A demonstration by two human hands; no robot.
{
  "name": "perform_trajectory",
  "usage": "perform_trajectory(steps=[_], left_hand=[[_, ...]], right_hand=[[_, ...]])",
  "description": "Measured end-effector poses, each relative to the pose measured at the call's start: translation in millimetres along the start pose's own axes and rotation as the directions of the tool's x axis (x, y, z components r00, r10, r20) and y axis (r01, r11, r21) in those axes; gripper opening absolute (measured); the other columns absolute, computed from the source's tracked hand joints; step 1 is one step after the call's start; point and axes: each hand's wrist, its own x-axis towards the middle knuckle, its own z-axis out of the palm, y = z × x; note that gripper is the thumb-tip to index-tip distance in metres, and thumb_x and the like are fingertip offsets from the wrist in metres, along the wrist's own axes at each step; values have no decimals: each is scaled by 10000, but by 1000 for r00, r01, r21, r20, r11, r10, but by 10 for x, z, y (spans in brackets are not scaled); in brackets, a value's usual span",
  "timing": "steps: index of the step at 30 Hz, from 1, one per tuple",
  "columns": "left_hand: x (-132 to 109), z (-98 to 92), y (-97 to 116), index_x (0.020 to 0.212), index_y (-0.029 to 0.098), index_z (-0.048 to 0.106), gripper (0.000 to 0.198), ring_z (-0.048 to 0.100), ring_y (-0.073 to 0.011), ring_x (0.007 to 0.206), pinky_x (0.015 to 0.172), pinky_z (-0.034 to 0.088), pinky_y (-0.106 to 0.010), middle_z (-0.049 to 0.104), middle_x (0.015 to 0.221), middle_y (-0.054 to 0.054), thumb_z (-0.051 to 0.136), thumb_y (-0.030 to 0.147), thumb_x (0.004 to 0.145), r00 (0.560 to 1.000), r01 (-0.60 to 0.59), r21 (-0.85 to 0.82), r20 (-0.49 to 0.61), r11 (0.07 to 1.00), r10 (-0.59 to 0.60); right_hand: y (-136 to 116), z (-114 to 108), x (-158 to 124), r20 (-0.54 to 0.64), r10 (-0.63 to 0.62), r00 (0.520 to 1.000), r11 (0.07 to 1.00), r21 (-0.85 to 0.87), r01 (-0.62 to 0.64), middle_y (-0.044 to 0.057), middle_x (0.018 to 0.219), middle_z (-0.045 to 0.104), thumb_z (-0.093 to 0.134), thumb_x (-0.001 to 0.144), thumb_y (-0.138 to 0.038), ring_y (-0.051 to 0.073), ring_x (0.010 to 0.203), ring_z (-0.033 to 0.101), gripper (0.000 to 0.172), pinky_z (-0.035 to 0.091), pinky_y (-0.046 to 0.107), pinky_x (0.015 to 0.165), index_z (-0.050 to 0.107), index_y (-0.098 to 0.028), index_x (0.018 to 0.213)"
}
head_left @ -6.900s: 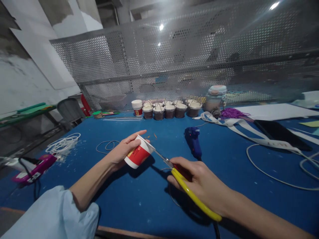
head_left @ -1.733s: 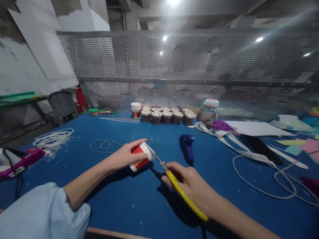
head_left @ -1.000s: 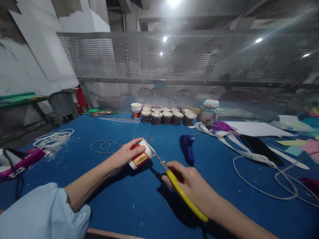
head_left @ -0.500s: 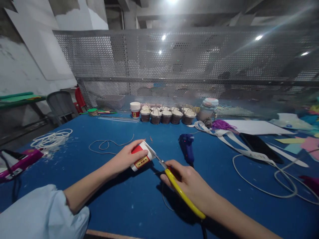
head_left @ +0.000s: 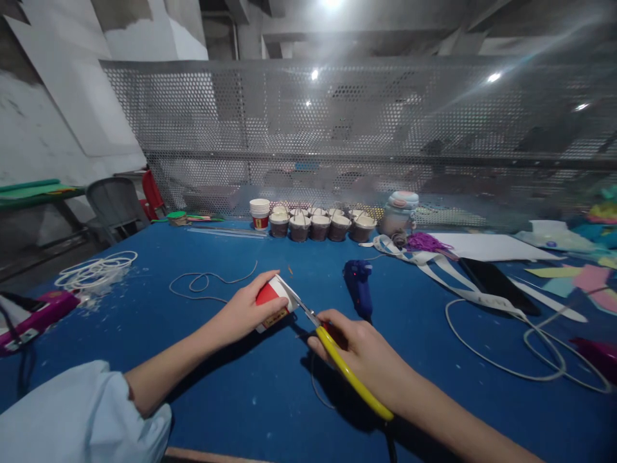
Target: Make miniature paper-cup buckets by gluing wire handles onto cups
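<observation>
My left hand (head_left: 254, 302) is closed around a red and white paper cup (head_left: 278, 292), tilted on its side above the blue table. Scissors with yellow handles (head_left: 354, 379) are gripped in my right hand (head_left: 359, 344). Their metal blades reach the cup's rim edge on its right side; how deep they sit in the paper I cannot tell. A dark blue hot glue gun (head_left: 358, 286) with a small red light lies just beyond my right hand. A thin grey cord (head_left: 207, 283) curls on the table behind my left hand.
Several brown-wrapped cups with handles (head_left: 319, 227) stand at the back beside a stack of paper cups (head_left: 260, 214). At right lie a white ribbon (head_left: 443, 278), a black phone (head_left: 496, 286) and looped cord. A magenta power strip (head_left: 41, 320) and white cord coil (head_left: 99, 270) lie left.
The cup has turned slightly in my left hand, and its printed label is now more covered by my thumb. The scissors stay at its rim. The view has shifted a little.
</observation>
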Motion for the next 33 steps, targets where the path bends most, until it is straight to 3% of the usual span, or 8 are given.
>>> perform_trajectory(steps=[9, 14, 17, 23, 33], left_hand=[[-14, 8, 28, 1355, 188, 480, 681, 512, -293, 1238, 1042, 391, -363, 545, 1376, -94, 616, 516, 774, 1000, 3, -10, -29, 1000, -4], [27, -44, 49, 1372, 170, 448, 720, 627, -258, 1013, 835, 485, -339, 621, 1240, -126, 606, 552, 783, 984, 177, -346, 36, 921, -176], [44, -54, 38, 1315, 146, 504, 682, 646, -224, 889, 742, 481, -305, 660, 1156, -130, 625, 550, 778, 977, 209, -442, 122, 872, -172], [7, -15, 48, 1300, 173, 518, 614, 597, -255, 1067, 898, 457, -336, 625, 1251, -94, 611, 520, 803, 995, 99, -266, 50, 959, -89], [7, -14, 8, 1302, 171, 511, 623, 590, -274, 1111, 961, 458, -392, 622, 1263, -94, 570, 538, 802, 998, 67, -142, 7, 988, -66]], right_hand=[[34, 37, -26, 15, 7, 1000, 999, 42, -8, -30, 620, 555, 498, 910, -459, 109, 501, 365, 264, 282, 243, 489, 585, -210, 927], [27, 20, -49, 5, -15, 1000, 998, 66, 14, -30, 641, 581, 494, 916, -467, 110, 515, 401, 272, 301, 241, 503, 580, -216, 974], [40, 12, -39, -12, -27, 1000, 999, 45, 28, -23, 645, 597, 497, 914, -468, 117, 527, 432, 278, 318, 243, 513, 584, -217, 995], [48, 0, -23, -29, -21, 999, 1000, -22, 20, -13, 672, 604, 524, 903, -453, 123, 547, 441, 261, 319, 242, 521, 597, -216, 985], [49, 22, -33, 13, 3, 1000, 1000, -3, -3, -33, 638, 559, 484, 918, -489, 119, 527, 392, 295, 287, 245, 516, 579, -223, 1004]])
